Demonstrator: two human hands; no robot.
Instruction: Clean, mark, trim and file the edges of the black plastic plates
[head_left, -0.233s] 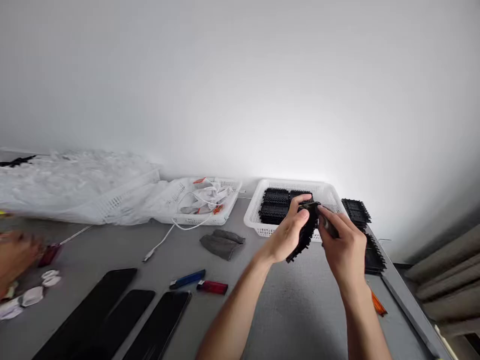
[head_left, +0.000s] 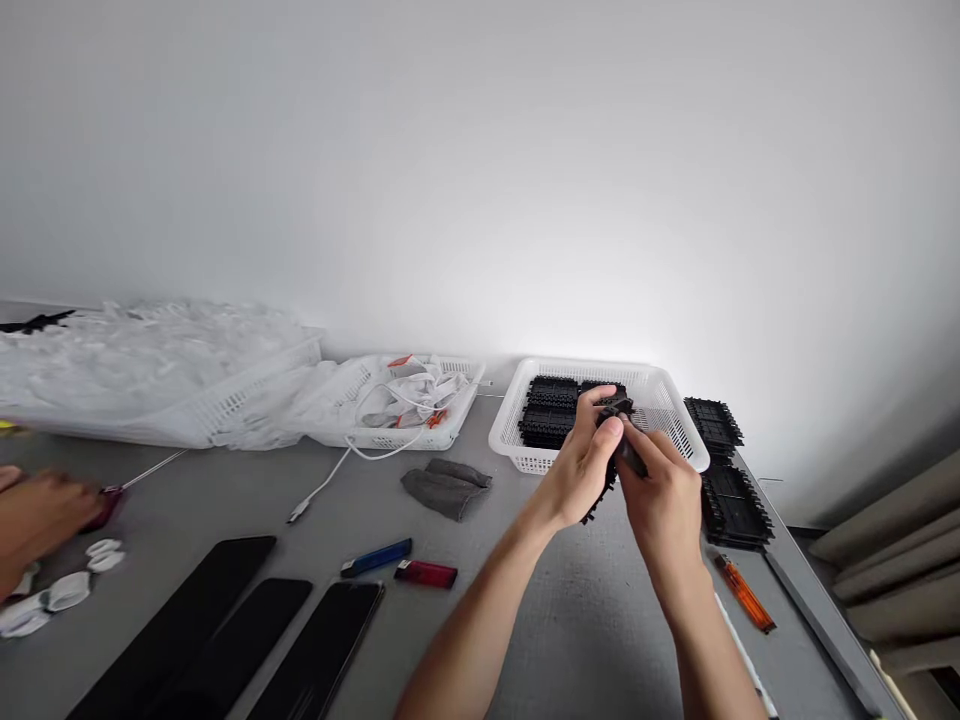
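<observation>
We see both hands over the desk (head_left: 585, 625), in front of the white basket (head_left: 531, 462). Left hand (head_left: 581, 468): fingers clamped on a black toothed part (head_left: 602, 497), thumb pressing near its upper end. The part is tilted and hangs down between the hands, mostly hidden by them. Right hand (head_left: 664, 492): fingers closed on a dark tool (head_left: 632, 457), its front end up by the left thumb; we cannot tell exactly where it meets the part.

In the basket we count rows of black stacks (head_left: 550, 418), partly covered by the left hand. Right of it, on the desk, two more piles: a far pile (head_left: 714, 425) and a near pile (head_left: 739, 508). Orange lighter (head_left: 746, 595) lies just beside the right forearm. Left of the forearms we note a dark grey cloth (head_left: 446, 490), a blue lighter (head_left: 376, 558) and a red lighter (head_left: 426, 573) near each other, and a black phone (head_left: 319, 645). Second basket (head_left: 459, 425) holds white straps (head_left: 424, 387). Far left, a co-worker's hand (head_left: 52, 510), slightly blurred, touches a dark red object (head_left: 106, 507).
</observation>
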